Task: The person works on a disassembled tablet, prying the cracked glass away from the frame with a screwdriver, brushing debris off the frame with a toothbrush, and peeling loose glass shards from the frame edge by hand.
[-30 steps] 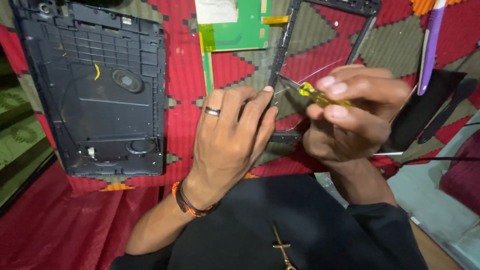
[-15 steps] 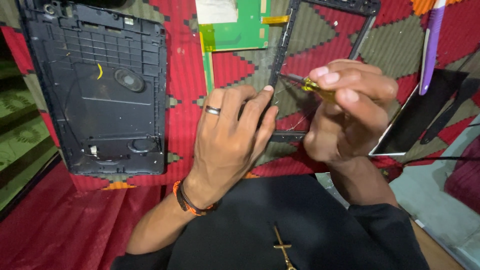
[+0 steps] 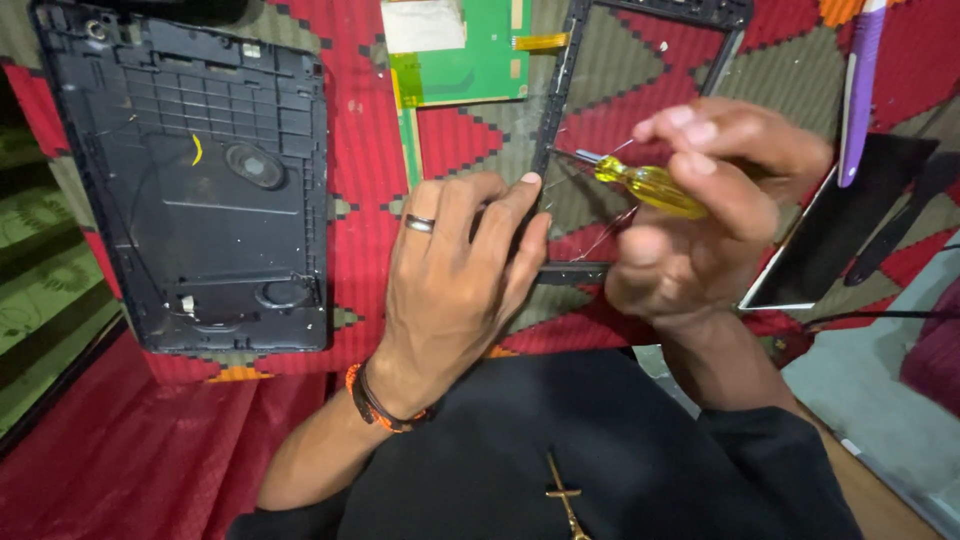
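Observation:
My left hand [image 3: 455, 285], a ring on one finger, presses down on the lower left corner of a thin black tablet frame [image 3: 560, 110] lying on a red patterned cloth. My right hand [image 3: 705, 215] grips a small screwdriver with a clear yellow handle [image 3: 650, 187]. Its metal tip points left at the frame's inner left edge, just above my left fingertips. Thin cracked strands hang across the frame's opening.
A black tablet back shell [image 3: 195, 190] lies open at the left. A green circuit board [image 3: 465, 60] with a flex strip sits at the top middle. A dark glass panel [image 3: 835, 235] and a purple pen-like tool [image 3: 860, 90] lie at the right.
My right hand has lifted and shifted slightly right with the screwdriver, and its tip now reaches the frame's left edge higher up. My left hand has stayed on the frame.

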